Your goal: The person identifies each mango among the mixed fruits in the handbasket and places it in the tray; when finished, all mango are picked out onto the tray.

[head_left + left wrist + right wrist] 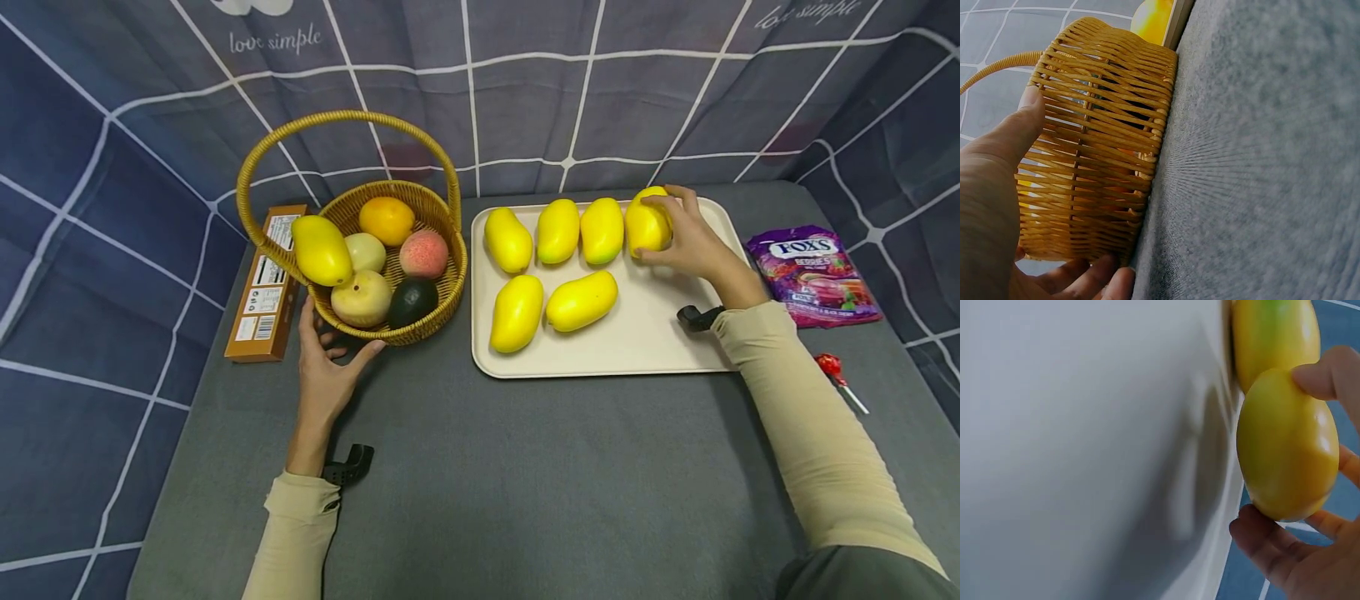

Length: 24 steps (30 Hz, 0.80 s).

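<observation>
My right hand [686,237] grips a yellow mango [648,220] at the back right of the cream tray [547,367]. In the right wrist view the thumb lies on one end of this mango [1288,447] and the fingers curl round the other. Several more mangoes lie on the tray, three in the back row and two in front. My left hand [327,367] holds the near side of the wicker basket [450,304], thumb at the rim and fingers low on the weave [1097,144]. Inside are a mango [322,250], orange [387,221], peach [423,254], avocado [413,302] and two pale round fruits.
The basket's tall handle [345,117] arches over its back. A brown box [258,312] lies left of the basket. Right of the tray are a purple FOX'S candy bag [813,275] and a red lollipop [830,364]. Checked cloth [525,100] hangs behind the grey table [555,483].
</observation>
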Tool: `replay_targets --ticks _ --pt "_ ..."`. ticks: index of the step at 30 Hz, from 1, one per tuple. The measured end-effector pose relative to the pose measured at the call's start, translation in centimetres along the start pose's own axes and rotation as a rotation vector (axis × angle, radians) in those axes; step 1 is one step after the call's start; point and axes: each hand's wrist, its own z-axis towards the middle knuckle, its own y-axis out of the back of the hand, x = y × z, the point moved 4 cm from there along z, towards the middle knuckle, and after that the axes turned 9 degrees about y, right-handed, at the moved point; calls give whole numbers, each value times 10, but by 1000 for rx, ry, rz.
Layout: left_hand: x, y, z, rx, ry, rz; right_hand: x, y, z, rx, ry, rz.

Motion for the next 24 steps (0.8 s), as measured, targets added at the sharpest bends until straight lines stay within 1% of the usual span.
replay_targets --ticks 6,12,17,24 --pt "2 0 1 -2 -7 -3 -8 -2 -2 41 -24 -32" --pt "1 0 0 1 -3 -10 -10 -4 -4 85 -52 -53" --pt "0 1 -1 3 -2 -8 -10 -4 -5 84 -59 -48" --pt "-1 2 0 8 -3 -7 -5 -3 -6 73 -32 -60"
